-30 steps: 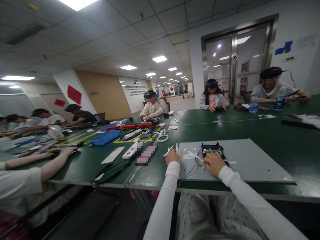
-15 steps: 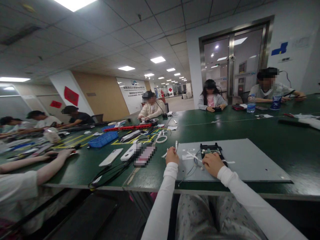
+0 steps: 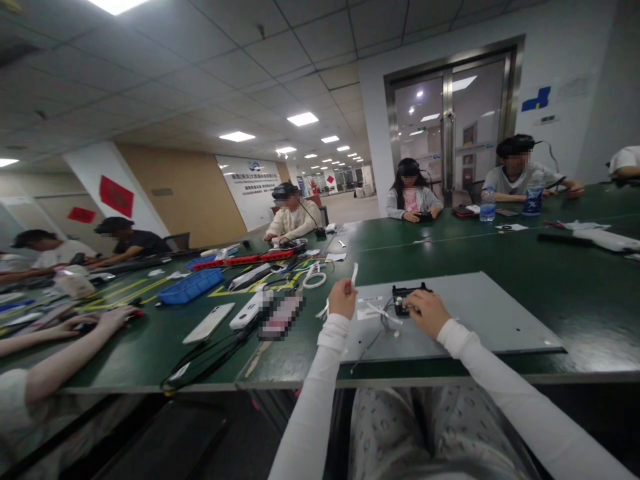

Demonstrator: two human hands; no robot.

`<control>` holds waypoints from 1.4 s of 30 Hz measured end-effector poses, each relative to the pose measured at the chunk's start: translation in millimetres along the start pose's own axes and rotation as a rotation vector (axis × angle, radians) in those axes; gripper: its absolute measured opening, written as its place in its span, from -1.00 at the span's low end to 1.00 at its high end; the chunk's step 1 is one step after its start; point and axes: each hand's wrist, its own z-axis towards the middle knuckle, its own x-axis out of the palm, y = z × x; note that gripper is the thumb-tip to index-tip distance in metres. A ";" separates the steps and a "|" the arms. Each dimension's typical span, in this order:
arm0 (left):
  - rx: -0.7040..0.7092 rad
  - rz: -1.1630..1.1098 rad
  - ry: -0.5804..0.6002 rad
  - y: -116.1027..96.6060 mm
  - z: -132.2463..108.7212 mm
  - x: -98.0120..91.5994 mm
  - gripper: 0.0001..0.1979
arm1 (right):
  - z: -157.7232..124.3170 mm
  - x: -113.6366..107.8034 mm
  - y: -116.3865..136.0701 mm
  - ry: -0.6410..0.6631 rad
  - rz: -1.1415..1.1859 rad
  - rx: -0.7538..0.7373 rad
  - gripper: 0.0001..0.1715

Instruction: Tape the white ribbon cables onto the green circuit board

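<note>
Pinching a white strip [image 3: 355,273] is the left hand [image 3: 343,299]; the right hand [image 3: 431,311], grip unclear, is over the black unit [image 3: 399,294].

An office: a sign [image 3: 249,191] with logo and lettering, glass doors [image 3: 419,137], lights [image 3: 303,119] in a tiled ceiling [image 3: 210,73], people [image 3: 416,201] sitting around a green table [image 3: 450,250].

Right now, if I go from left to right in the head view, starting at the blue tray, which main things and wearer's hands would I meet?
Blue tray, white ring, left hand pinching a white strip, right hand, clear bottle, dark blue bottle.
</note>
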 end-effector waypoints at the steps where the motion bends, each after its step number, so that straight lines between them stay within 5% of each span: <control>1: 0.007 -0.014 0.009 -4.2 0.8 -1.1 -0.76 | 2.7 -4.3 -9.9 -0.001 -0.016 0.016 -0.72; 10: -0.080 -0.294 0.119 -12.0 5.5 6.4 -0.83 | 22.6 -16.0 -142.1 0.200 -0.323 0.445 -0.59; 16: -0.120 -0.239 0.109 -3.1 8.6 18.9 -0.82 | 25.3 10.0 -184.2 0.245 -0.379 0.433 -0.45; 28: -0.178 -0.145 0.125 18.2 6.8 40.8 -0.83 | 28.1 24.3 -183.1 0.307 -0.407 0.387 -0.30; 36: -0.163 -0.144 0.216 3.2 -1.0 51.6 -0.86 | 16.5 12.5 -158.7 0.298 -0.361 0.340 -0.30; 42: 0.006 -0.066 0.307 -13.1 -3.1 57.2 -0.83 | 25.2 -1.8 -137.1 0.203 -0.257 0.383 -0.40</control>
